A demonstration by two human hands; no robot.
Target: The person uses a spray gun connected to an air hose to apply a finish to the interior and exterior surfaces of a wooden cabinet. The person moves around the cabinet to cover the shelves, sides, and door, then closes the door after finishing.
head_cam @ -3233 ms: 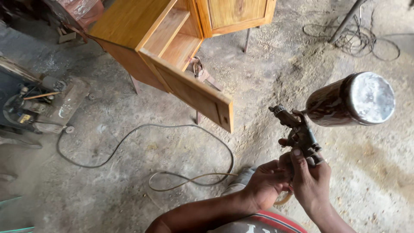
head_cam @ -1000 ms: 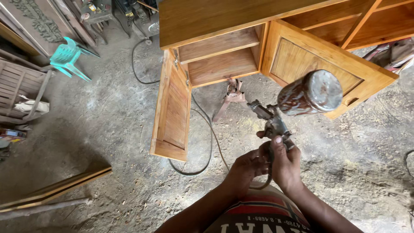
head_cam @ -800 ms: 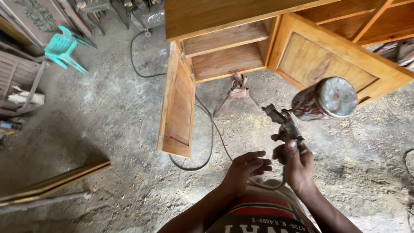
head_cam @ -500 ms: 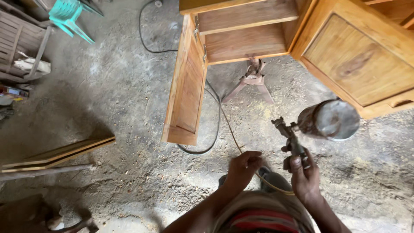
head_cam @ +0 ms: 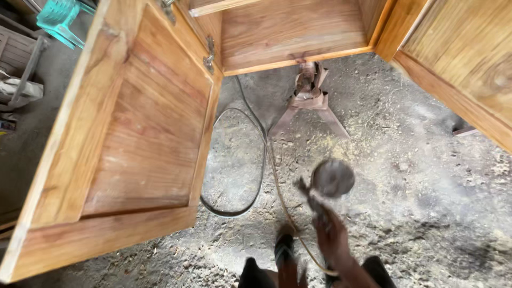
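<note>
Moved since prior frame: cabinet (head_cam: 298, 37) w/ open door (head_cam: 133, 138) now much nearer, filling top. Spray gun (head_cam: 322, 189) motion-blurred, details unclear; hose (head_cam: 282, 197) trails over dirt floor (head_cam: 416, 202). Right hand (head_cam: 330, 237) raised, fist wrapped on gun grip. Left hand: not made out, low edge cut off. Metal stand (head_cam: 309, 101) under cabinet.

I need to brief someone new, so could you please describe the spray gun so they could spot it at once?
Start at the open wooden cabinet door, then move right across the dirt floor to the right hand. It grips the spray gun, the only thing with a round metal cup.
</note>
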